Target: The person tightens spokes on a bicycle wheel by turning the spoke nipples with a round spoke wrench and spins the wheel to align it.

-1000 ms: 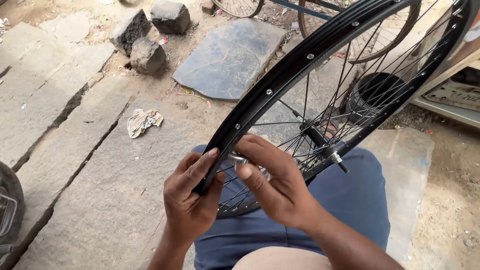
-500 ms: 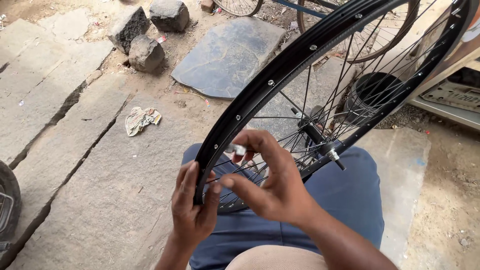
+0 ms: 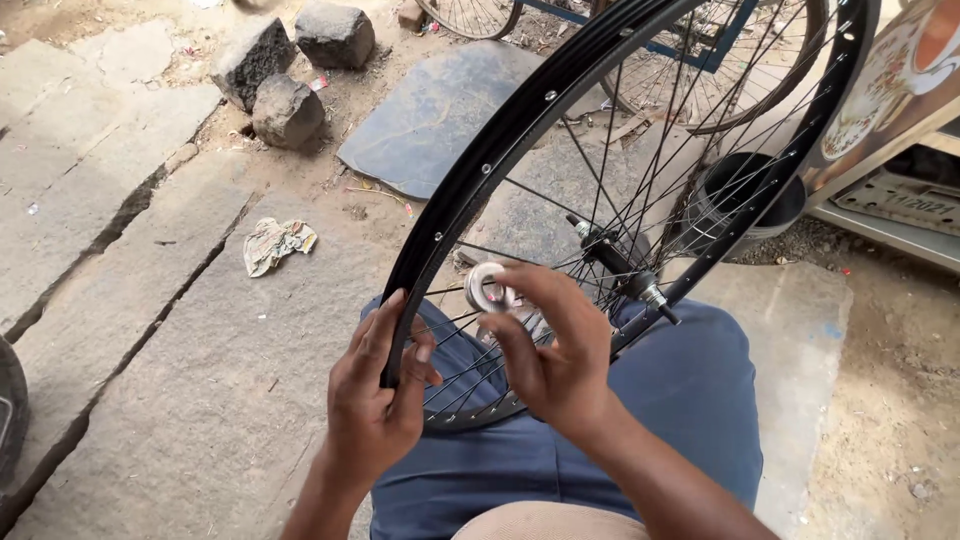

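Black bicycle wheel rim [image 3: 500, 150], spoked, tilted across the lap of blue trousers [image 3: 690, 400]; hub and axle [image 3: 615, 262] at its centre. Beyond the hub, seen through the spokes: dark round bucket [image 3: 745, 200] on the ground, contents not discernible.

Left hand [image 3: 375, 400]: at the lower left arc of the rim, fingers curled around it, thumb pressed on the inner face; firm grasp on the rim.

Right hand [image 3: 560, 350]: just left of and below the hub, inside the rim's circle, fingers partly curled; small silvery spoke tool [image 3: 487, 288], round with a hole, pinched between thumb and fingertips, against the spokes.

Left of the rim: crumpled rag [image 3: 277, 243] on grey stone slabs [image 3: 120, 300]. Beyond the rim's upper left arc: flat dark slate [image 3: 430, 110] and three rough stone blocks [image 3: 285, 110]. Behind the rim, top: second spoked wheel [image 3: 480, 18], partly visible.
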